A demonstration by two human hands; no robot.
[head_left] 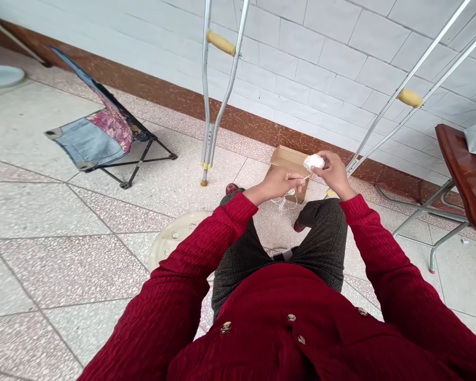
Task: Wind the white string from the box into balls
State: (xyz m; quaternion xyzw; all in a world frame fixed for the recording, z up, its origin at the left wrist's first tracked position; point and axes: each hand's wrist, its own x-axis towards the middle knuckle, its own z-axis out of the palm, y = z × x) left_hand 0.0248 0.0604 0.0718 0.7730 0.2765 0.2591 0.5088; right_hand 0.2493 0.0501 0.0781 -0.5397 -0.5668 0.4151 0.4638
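Between the fingers of my right hand is a small white ball of yarn, held up over the knees. My left hand is closed in a pinch on a strand of the yarn, just left of the ball and joined to it by a short taut length. Loose white strands hang in loops below the left hand. Behind both hands an open cardboard box stands on the floor, partly hidden by them.
Two metal crutches with yellow grips, a left one and a right one, lean on the tiled wall. A low folding chair stands at left, a wooden-topped table at right. A pale plastic stool is beside my leg.
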